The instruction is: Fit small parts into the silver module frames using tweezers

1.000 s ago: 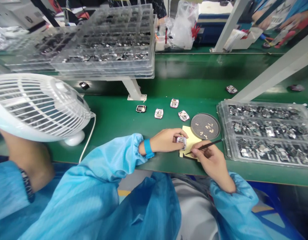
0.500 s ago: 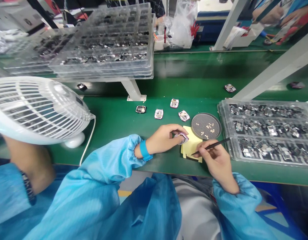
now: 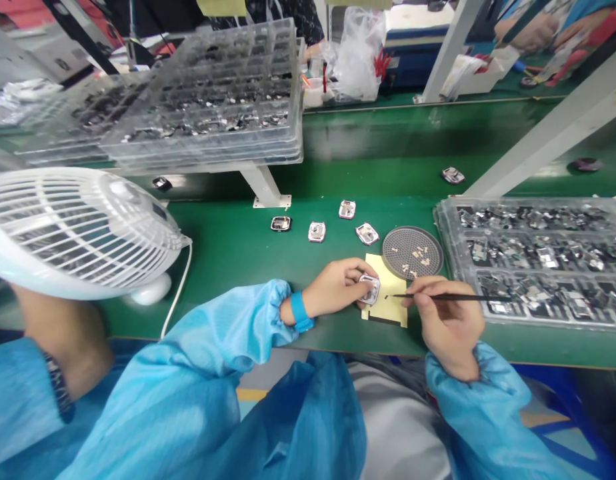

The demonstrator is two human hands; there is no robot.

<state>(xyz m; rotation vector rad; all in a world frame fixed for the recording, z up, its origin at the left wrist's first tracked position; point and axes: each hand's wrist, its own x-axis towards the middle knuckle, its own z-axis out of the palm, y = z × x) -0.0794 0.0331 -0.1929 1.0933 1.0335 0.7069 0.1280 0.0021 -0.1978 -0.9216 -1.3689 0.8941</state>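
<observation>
My left hand (image 3: 338, 288) is closed on a small silver watch case (image 3: 370, 289), tilted up over a yellow sticky pad (image 3: 388, 303) at the table's near edge. My right hand (image 3: 445, 320) pinches thin black tweezers (image 3: 455, 297), their tip pointing left toward the case, a short gap away. Just beyond the pad lies a round grey perforated dish (image 3: 412, 252) with several tiny pale parts. Three more watch cases (image 3: 317, 231) lie loose on the green mat behind my left hand.
A clear compartment tray (image 3: 538, 257) full of metal parts sits at the right. A white desk fan (image 3: 73, 230) stands at the left. Stacked clear trays (image 3: 208, 100) rest on a raised shelf behind. A white slanted frame post (image 3: 548, 133) crosses the right side.
My left hand has turned the watch case to face up and drawn it slightly nearer. My right hand has shifted right and levelled the tweezers from a slant to nearly horizontal.
</observation>
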